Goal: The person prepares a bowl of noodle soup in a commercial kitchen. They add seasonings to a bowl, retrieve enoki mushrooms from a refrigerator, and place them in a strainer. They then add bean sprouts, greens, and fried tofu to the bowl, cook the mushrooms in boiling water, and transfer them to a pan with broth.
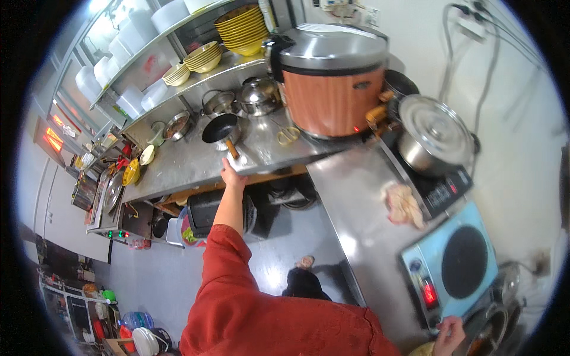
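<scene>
My left hand [233,175] reaches over the front edge of the steel counter, thumb raised, just below the wooden handle of a small black-lined saucepan [221,128]. The hand looks separate from the handle, with nothing seen in it. At the lower right, my right hand [449,333] is bent beside the near corner of a light blue electric hot plate [465,262], by its control panel with a lit red display. Whether its fingertips touch the hot plate or pinch something is unclear. Gold-handled scissors [288,135] lie to the right of the saucepan.
A large rice cooker [334,98] stands in the counter's corner. A lidded steel pot [434,133] sits on a black induction cooker. A crumpled cloth [403,204] lies on the right counter. Yellow bowls [242,31] are stacked on the shelf. A black bin [209,213] is under the counter.
</scene>
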Demonstrator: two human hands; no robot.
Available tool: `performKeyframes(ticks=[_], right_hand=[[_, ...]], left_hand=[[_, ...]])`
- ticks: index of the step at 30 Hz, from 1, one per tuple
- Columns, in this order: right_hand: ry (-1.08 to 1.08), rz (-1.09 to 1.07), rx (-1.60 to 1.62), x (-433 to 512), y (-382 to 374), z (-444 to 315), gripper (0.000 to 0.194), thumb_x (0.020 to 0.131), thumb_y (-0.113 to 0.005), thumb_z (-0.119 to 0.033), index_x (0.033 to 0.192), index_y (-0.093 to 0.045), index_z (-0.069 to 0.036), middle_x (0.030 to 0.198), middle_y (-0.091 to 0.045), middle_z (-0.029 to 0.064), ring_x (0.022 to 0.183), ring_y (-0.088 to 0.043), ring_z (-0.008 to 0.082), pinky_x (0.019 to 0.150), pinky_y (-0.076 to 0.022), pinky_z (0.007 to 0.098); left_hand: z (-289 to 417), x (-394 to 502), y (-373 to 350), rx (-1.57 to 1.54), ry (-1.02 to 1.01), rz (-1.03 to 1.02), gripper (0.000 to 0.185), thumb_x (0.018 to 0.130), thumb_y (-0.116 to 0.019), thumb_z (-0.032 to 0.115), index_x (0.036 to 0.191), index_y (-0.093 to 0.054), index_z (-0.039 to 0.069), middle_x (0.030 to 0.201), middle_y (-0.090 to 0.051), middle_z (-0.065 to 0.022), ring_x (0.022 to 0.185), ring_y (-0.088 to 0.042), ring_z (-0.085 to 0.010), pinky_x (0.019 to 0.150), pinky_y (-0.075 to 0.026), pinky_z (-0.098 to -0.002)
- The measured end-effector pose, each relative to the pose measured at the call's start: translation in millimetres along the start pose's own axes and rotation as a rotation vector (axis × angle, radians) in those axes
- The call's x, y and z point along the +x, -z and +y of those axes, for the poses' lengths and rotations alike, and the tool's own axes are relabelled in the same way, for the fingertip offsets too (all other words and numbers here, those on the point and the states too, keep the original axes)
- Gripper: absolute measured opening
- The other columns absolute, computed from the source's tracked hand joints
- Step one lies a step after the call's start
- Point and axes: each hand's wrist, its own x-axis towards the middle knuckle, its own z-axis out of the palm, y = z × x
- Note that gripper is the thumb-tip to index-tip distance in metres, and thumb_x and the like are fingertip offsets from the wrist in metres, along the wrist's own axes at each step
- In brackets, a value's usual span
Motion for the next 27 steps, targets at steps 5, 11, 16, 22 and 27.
performKeyframes(ticks=[5, 11, 16, 22, 27], right_hand=[[0.083, -0.243, -0.013, 65.9, -119.4, -108.5, 0.016, 0.088, -0.063, -0.006, 0.103, -0.067, -0.007, 0.099, -0.066, 0.0174, 0.088, -0.064, 0.0294, 0.081, -0.0512, 0.0398], [0.303, -0.325, -0.102, 125.3, -191.9, -192.1, 0.008, 0.082, -0.070, -0.013, 0.084, -0.063, -0.009, 0.075, -0.063, 0.0106, 0.072, -0.061, 0.0323, 0.062, -0.0445, 0.0412], [0.347, -0.401, 0.050, 112.8, -216.2, -202.9, 0.009, 0.086, -0.066, -0.019, 0.090, -0.064, -0.011, 0.081, -0.065, 0.0080, 0.073, -0.062, 0.0311, 0.064, -0.0494, 0.0419], [0.166, -0.122, 0.018, 24.3, -205.6, -159.9, 0.008, 0.086, -0.064, -0.022, 0.089, -0.063, -0.014, 0.084, -0.066, 0.0057, 0.072, -0.064, 0.0279, 0.063, -0.0522, 0.0385], [-0.199, 0.438, -0.298, -84.6, -121.8, -53.0, 0.011, 0.084, -0.066, -0.022, 0.090, -0.065, -0.013, 0.083, -0.066, 0.0075, 0.071, -0.066, 0.0288, 0.063, -0.0541, 0.0377]], left_hand=[[5.7, 116.1, -3.3, 0.033, 0.383, -0.196, 0.054, 0.089, -0.066, 0.030, 0.128, -0.038, 0.006, 0.088, -0.056, -0.0132, 0.065, -0.059, -0.0298, 0.055, -0.054, -0.0455], [12.5, -4.6, 41.0, 0.363, 0.221, -0.454, 0.046, 0.094, -0.056, 0.013, 0.136, -0.037, 0.011, 0.068, -0.050, -0.0029, 0.045, -0.048, -0.0111, 0.039, -0.040, -0.0233], [54.8, -103.0, -5.3, 0.791, 0.661, -1.124, 0.055, 0.091, -0.052, 0.003, 0.142, -0.034, 0.008, 0.066, -0.050, -0.0009, 0.044, -0.047, -0.0081, 0.040, -0.039, -0.0208], [-12.0, -255.9, -129.9, 0.892, 0.819, -1.873, 0.059, 0.093, -0.057, 0.012, 0.144, -0.028, 0.012, 0.069, -0.050, 0.0012, 0.049, -0.048, -0.0077, 0.043, -0.039, -0.0210], [-102.9, -403.7, -200.5, 0.930, 0.794, -1.901, 0.058, 0.091, -0.059, 0.013, 0.142, -0.032, 0.007, 0.071, -0.055, -0.0032, 0.045, -0.049, -0.0110, 0.038, -0.039, -0.0236]])
